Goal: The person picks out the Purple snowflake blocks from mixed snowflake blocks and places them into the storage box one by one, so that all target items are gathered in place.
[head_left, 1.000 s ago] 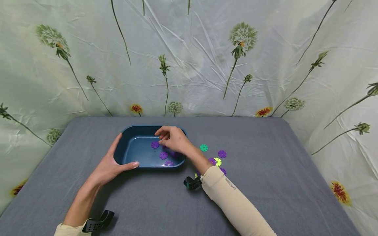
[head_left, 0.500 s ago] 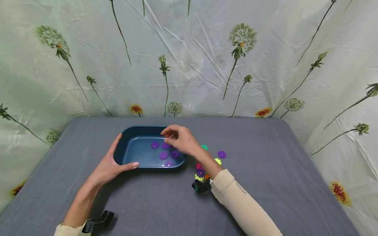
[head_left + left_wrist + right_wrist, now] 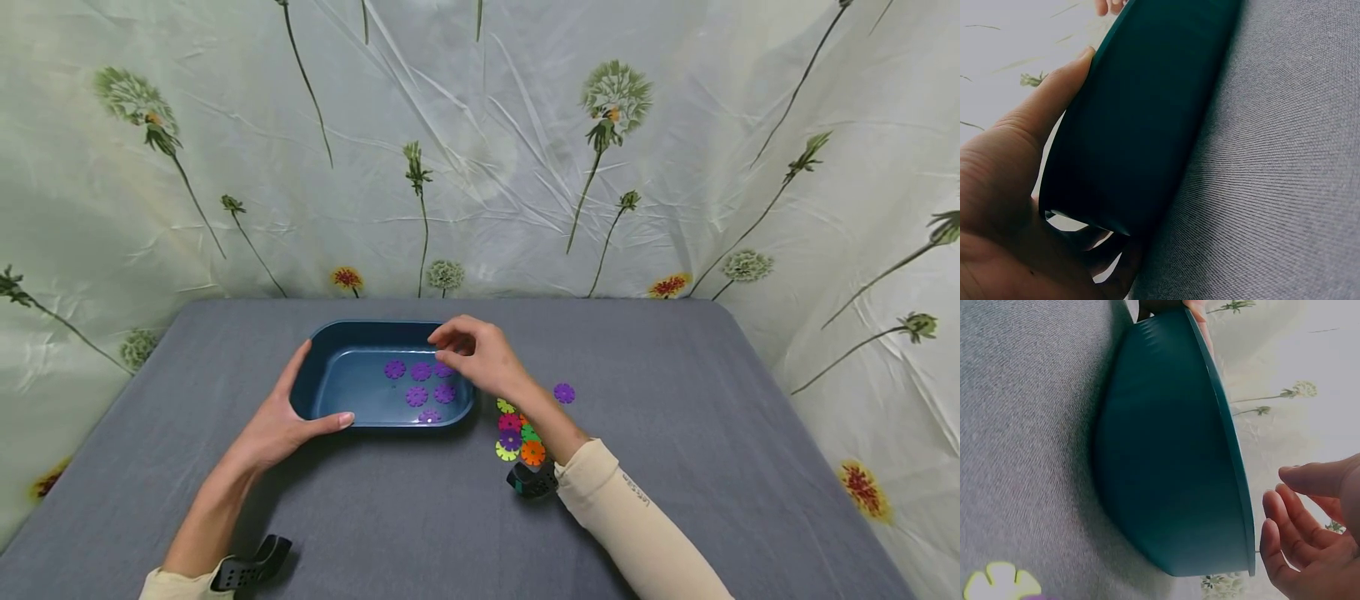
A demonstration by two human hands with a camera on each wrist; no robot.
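Note:
A blue rectangular tub with rounded corners stands on the cloth, with several purple notched discs lying flat in its right half. My left hand grips the tub's left end: the thumb lies along the front rim, and the fingers curve round the end wall in the left wrist view. Over the tub's right rim hovers my right hand, fingers loosely curled, thumb apart from them. Nothing shows between its fingers in the right wrist view.
Right of the tub lies a loose cluster of notched discs, among them an orange disc, a pink disc and a yellow disc. My right forearm covers part of it. A lone purple disc lies farther right on the grey cloth.
My right hand has drawn back to the right, from over the tub's inside to its right rim, uncovering more purple discs in the tub. My left hand has stayed put.

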